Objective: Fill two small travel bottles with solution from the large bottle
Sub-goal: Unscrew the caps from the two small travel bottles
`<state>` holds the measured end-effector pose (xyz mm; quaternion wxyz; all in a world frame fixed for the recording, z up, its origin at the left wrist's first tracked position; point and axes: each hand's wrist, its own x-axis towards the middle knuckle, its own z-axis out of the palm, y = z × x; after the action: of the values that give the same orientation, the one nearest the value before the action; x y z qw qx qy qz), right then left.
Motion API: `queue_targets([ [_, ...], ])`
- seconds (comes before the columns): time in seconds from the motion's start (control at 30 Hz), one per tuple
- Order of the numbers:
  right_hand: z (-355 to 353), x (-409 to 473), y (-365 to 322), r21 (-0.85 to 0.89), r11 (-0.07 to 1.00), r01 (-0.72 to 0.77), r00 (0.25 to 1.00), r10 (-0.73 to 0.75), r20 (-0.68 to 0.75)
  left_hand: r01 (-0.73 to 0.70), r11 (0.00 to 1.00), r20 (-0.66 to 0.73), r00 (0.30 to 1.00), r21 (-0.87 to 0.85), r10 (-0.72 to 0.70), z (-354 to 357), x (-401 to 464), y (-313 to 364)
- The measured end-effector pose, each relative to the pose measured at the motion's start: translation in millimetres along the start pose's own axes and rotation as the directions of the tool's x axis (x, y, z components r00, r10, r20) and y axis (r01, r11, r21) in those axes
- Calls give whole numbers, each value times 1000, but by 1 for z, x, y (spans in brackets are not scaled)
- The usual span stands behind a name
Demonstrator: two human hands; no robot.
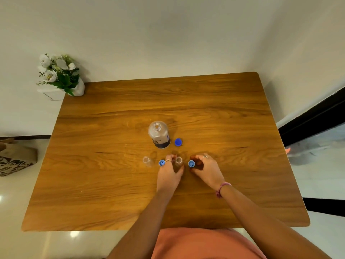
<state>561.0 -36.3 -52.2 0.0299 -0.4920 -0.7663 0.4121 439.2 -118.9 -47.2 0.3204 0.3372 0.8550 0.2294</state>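
I saw my left hand (169, 171) wrapped around one small travel bottle (178, 161), holding it straight up on the table (112, 184). Its mouth was open and pointed up at me. My right hand (205, 167) was just beside it, with curled fingers at a little blue cap (191, 163). It looked like I was pinching that cap, but I could not be sure it was off the wood.

The big bottle (159, 134) stood behind both hands, farther from me, also straight up and with no lid. Its dark blue cap (178, 142) lay just to its right. My right hand was a bit nearer to it, and my left hand was busy.

The other small bottle (147, 161) stood alone to the left, open, with a second blue cap (161, 163) between it and my left hand.

I thought the next reach would go forward to the big bottle, then tip it over the held one.
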Motion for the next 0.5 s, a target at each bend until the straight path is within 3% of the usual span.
queue_targets([
  [0.33,-9,6,4,39,999,-2,996,-1,90,-37,999,-20,999,-13,37,-7,-11,-4],
  [0.5,-29,12,-10,89,995,41,999,-44,24,-138,990,-40,989,27,139,-28,-20,-5],
])
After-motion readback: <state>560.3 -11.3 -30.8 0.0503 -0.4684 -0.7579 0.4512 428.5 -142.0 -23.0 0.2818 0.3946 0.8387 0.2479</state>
